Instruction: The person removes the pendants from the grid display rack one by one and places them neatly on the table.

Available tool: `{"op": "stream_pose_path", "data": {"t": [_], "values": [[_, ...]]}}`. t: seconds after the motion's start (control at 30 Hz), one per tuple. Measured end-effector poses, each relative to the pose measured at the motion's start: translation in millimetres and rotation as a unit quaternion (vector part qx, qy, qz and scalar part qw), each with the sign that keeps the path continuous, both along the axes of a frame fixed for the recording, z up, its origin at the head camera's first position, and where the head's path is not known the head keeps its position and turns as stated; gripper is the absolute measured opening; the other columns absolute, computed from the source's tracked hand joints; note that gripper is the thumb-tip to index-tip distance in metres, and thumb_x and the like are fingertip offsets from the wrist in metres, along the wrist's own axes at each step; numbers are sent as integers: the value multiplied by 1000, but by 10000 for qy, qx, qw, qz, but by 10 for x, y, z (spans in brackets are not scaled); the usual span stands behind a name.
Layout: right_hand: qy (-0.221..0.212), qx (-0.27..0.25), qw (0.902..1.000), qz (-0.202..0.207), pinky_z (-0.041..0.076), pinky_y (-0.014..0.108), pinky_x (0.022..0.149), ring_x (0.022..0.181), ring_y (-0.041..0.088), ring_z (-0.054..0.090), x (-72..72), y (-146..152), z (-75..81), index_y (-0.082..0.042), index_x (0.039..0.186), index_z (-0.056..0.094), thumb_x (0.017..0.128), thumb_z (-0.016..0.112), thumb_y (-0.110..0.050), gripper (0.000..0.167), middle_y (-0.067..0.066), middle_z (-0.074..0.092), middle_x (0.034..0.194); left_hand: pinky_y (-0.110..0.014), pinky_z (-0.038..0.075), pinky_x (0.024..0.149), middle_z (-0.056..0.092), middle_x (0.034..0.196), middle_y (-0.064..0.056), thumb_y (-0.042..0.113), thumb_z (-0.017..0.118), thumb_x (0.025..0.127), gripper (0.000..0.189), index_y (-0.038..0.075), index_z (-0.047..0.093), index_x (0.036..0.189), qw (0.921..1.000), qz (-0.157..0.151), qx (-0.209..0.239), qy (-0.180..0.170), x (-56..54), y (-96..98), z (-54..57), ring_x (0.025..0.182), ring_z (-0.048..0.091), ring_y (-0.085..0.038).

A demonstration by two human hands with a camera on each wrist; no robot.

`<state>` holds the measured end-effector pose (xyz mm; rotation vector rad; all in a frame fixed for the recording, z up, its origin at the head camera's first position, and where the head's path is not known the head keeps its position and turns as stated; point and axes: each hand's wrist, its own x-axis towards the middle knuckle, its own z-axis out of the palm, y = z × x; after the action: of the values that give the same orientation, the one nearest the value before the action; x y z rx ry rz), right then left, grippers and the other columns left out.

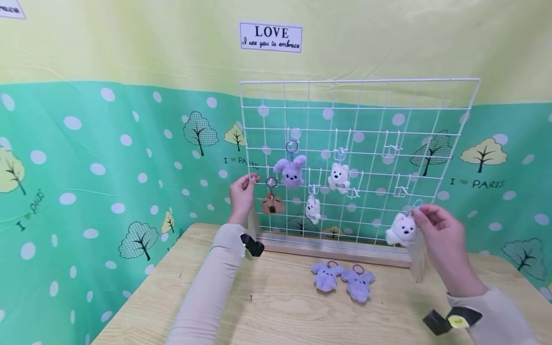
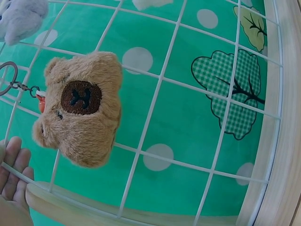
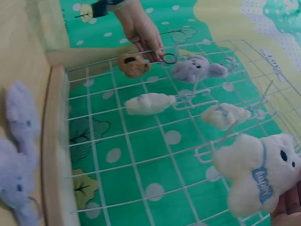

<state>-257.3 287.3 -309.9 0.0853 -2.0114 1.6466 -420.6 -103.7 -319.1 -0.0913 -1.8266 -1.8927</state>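
Observation:
At the right side of a white wire grid rack (image 1: 360, 80), my right hand (image 1: 444, 244) pinches the top of a white plush dog keychain (image 1: 404, 229) near its ring. In the right wrist view that white dog (image 3: 258, 174) wears a blue band with lettering. My left hand (image 1: 242, 196) holds the rack's left edge wire, its fingers (image 2: 19, 162) behind the wire. Close beside it hangs a brown plush bear keychain (image 2: 84, 108). A purple plush bunny (image 1: 292, 172) and two white plush dogs, an upper one (image 1: 339, 178) and a lower one (image 1: 313, 210), hang on hooks.
Two purple plush keychains, a left one (image 1: 326, 277) and a right one (image 1: 359, 283), lie on the wooden table (image 1: 280, 316) before the rack's wooden base (image 1: 336, 250). Bare hooks (image 1: 401, 191) are on the rack's right half. A patterned curtain (image 1: 108, 182) hangs behind.

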Motion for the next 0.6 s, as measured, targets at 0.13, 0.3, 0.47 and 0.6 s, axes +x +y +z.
{"op": "stream_pose_path", "data": {"t": [0.13,0.3,0.47,0.6], "values": [[-251,136,9996,39,50,8,68,81,1,57,91,58,-183,-15,101,58,94,58,-21,10,-14,62,91,-23,46,96,69,109,-9,15,56,95,21,6,65,111,10000,-10,4,11,-8,7,-3,106,62,-15],[-505,127,9984,217,51,10,67,78,-1,58,172,134,-438,-15,98,59,94,59,-18,5,-17,63,87,-22,46,96,69,110,-8,16,56,95,22,6,65,112,10000,-79,-46,18,-5,11,-9,106,62,-14],[-898,79,9947,494,53,13,67,78,-1,61,246,187,-697,-15,95,61,94,59,-17,3,-17,65,87,-23,46,97,69,110,-9,16,55,96,22,7,65,113,10000,-81,-46,-32,-7,-2,-23,108,61,-14],[-1260,-115,9899,641,53,15,68,77,2,61,274,202,-854,-16,94,62,93,60,-20,5,-14,65,87,-23,45,97,68,111,-9,17,55,96,23,7,64,114,9999,-96,-54,1,-16,-18,-26,108,61,-15]]}}
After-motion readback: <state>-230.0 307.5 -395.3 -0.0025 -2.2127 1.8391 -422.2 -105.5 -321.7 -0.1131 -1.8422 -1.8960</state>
